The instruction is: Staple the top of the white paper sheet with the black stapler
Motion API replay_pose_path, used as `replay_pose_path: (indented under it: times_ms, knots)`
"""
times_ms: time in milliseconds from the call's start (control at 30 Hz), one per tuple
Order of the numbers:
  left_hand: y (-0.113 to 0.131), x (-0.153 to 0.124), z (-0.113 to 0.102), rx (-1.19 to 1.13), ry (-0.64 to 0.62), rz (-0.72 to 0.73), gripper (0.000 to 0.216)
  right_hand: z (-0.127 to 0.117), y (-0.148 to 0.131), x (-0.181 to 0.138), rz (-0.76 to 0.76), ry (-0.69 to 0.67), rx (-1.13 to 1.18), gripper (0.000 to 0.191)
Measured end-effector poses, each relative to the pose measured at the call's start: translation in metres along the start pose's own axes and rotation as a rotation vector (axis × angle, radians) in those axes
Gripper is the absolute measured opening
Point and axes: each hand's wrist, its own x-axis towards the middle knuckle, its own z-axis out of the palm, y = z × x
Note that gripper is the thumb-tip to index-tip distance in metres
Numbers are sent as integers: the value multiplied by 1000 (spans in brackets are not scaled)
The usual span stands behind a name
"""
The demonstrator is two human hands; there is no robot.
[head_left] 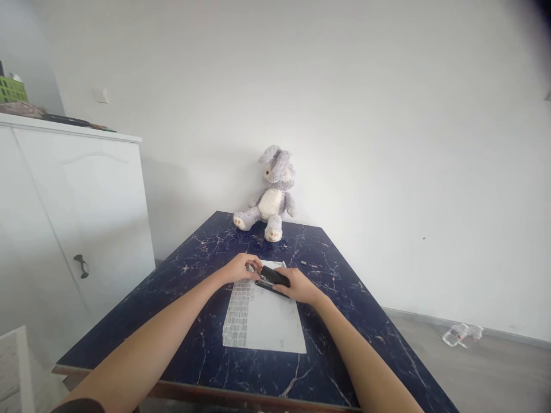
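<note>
A black stapler (274, 277) is in my right hand (297, 285), whose thumb and fingers wrap its rear part. The stapler's upper arm is raised apart from its base, and its front end points left. My left hand (244, 268) is at that front end, fingers curled with the tips close together; whatever they pinch is too small to make out. Beneath both hands lies white paper (275, 327) with a grey brick-like pattern down its left side. The hands cover part of its far edge.
A grey plush rabbit (271, 198) sits at the far end of the dark blue marbled table (198, 344), against the wall. Right of the paper lies a small greyish piece (303, 263). A white cabinet (86, 201) stands left. Clear plastic packaging (460, 334) lies on the floor.
</note>
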Motion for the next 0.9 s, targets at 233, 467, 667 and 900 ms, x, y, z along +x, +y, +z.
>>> replay_pose_path:
  times_ms: [233,467,667,900]
  knots:
    - [1,-1,0,-46,-8,-24,41,-1,0,0,4,-1,13,27]
    - [-3,1,1,-11,-7,-34,40,0,0,0,6,3,0,26]
    - [-3,-1,-4,27,-57,-21,36,0,1,0,3,4,11,26]
    - [-3,-5,-18,70,-84,-23,34,-3,-1,0,7,-5,11,28]
